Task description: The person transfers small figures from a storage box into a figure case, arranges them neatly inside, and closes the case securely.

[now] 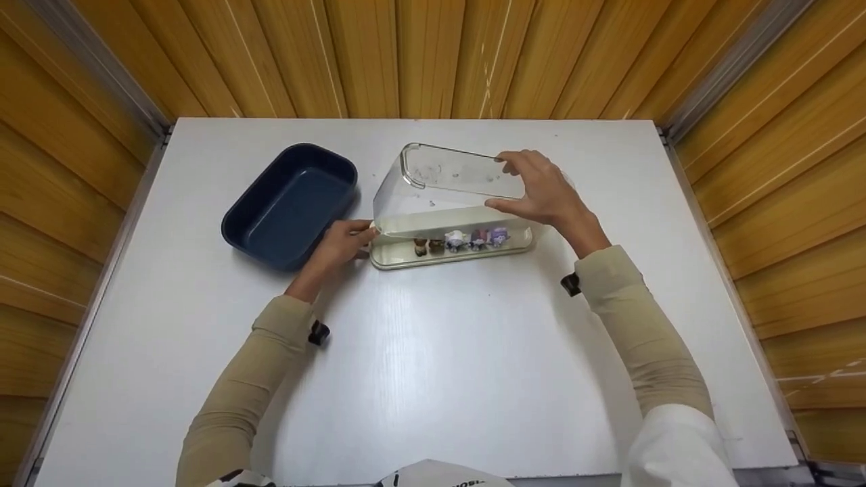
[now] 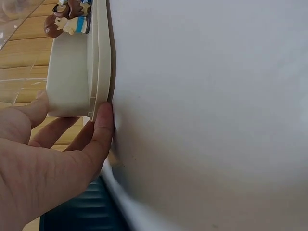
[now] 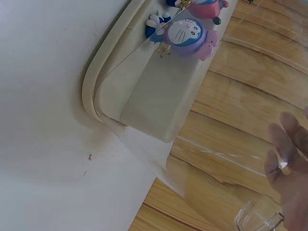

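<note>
A display case stands on the table, with a cream base (image 1: 460, 258) and a clear plastic cover (image 1: 467, 177) tilted up at the back. Several small figurines (image 1: 454, 240) stand in a row on the base; the right wrist view shows a round blue-and-white cat figurine (image 3: 185, 34) among them. My left hand (image 1: 342, 243) grips the base's left end, thumb against the raised step and fingers at the rim. Over the right part of the cover, my right hand (image 1: 541, 189) holds it between thumb and fingers; in the right wrist view that hand appears through clear plastic.
A dark blue rectangular tub (image 1: 298, 203) stands left of the case, close to my left hand. The white table (image 1: 433, 379) is bordered by wood-patterned panels (image 1: 433, 61) at the back and sides.
</note>
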Action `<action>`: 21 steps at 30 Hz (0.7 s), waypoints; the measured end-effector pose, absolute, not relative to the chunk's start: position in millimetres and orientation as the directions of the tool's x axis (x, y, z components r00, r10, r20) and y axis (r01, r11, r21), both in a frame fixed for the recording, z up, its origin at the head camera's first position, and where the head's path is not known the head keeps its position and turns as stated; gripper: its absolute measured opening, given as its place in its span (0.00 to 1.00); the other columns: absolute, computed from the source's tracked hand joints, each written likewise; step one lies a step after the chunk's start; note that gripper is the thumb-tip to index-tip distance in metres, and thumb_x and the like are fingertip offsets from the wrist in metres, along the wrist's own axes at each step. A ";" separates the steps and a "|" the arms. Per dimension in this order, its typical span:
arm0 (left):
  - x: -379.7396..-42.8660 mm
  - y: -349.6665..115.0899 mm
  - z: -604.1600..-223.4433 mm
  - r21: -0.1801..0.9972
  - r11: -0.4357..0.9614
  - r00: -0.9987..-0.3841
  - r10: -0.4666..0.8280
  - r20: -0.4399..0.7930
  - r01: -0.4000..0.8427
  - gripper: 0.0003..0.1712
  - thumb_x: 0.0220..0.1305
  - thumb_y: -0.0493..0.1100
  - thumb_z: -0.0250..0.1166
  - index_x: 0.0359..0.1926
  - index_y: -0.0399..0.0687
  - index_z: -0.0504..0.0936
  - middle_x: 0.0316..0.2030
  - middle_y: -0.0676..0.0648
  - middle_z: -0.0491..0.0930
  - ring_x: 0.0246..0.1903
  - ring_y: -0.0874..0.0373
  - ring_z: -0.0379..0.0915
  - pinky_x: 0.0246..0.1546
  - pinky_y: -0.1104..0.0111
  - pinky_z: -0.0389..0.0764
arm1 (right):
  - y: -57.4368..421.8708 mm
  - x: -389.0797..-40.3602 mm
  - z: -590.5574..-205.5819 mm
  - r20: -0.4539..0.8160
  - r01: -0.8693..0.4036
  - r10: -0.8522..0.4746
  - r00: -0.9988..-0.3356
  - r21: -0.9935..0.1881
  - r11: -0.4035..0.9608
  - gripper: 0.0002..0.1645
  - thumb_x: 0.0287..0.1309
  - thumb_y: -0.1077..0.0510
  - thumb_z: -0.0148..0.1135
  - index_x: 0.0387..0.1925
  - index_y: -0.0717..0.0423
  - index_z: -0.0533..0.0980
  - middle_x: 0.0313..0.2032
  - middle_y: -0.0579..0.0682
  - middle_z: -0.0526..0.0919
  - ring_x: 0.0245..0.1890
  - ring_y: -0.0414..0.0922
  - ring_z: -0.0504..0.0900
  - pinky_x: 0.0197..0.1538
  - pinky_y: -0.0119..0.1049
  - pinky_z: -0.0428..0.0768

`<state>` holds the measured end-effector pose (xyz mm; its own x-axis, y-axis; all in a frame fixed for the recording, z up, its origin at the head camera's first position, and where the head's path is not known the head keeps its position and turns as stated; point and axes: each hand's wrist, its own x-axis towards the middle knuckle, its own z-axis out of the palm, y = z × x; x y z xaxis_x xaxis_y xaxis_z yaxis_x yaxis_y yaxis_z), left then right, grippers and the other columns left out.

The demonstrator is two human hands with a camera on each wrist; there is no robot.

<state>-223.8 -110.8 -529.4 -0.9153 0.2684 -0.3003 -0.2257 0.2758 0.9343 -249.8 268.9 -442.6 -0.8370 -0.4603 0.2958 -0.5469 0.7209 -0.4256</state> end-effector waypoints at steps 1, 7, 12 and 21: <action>-223.7 -111.0 -530.1 0.937 0.260 -0.913 0.271 -0.304 -0.235 0.26 0.77 0.41 0.57 0.69 0.30 0.70 0.62 0.30 0.75 0.54 0.43 0.78 0.54 0.56 0.82 | 268.7 -249.5 -442.7 0.290 -0.541 -0.457 -0.841 -0.427 0.724 0.47 0.52 0.34 0.72 0.66 0.55 0.70 0.51 0.59 0.80 0.53 0.56 0.77 0.57 0.58 0.74; -222.5 -113.9 -535.5 0.952 0.197 -0.917 0.281 -0.282 -0.233 0.28 0.78 0.42 0.56 0.70 0.29 0.68 0.64 0.30 0.73 0.59 0.41 0.74 0.59 0.55 0.79 | 264.6 -249.7 -440.6 0.263 -0.519 -0.447 -0.855 -0.424 0.742 0.48 0.53 0.32 0.71 0.67 0.54 0.70 0.51 0.58 0.80 0.54 0.56 0.76 0.57 0.60 0.73; -220.5 -115.6 -539.1 0.949 0.154 -0.917 0.256 -0.306 -0.274 0.28 0.82 0.47 0.47 0.73 0.34 0.65 0.66 0.33 0.72 0.61 0.47 0.72 0.62 0.59 0.76 | 260.0 -250.1 -440.5 0.243 -0.517 -0.457 -0.856 -0.415 0.748 0.48 0.53 0.31 0.71 0.66 0.54 0.70 0.51 0.59 0.80 0.55 0.57 0.75 0.58 0.60 0.72; -219.2 -116.9 -539.4 0.927 0.115 -0.902 0.214 -0.374 -0.357 0.31 0.84 0.51 0.38 0.76 0.38 0.61 0.70 0.35 0.67 0.64 0.47 0.68 0.64 0.60 0.74 | 247.0 -251.2 -443.1 0.164 -0.507 -0.483 -0.860 -0.380 0.774 0.51 0.52 0.26 0.68 0.66 0.54 0.70 0.51 0.56 0.79 0.55 0.56 0.74 0.64 0.58 0.67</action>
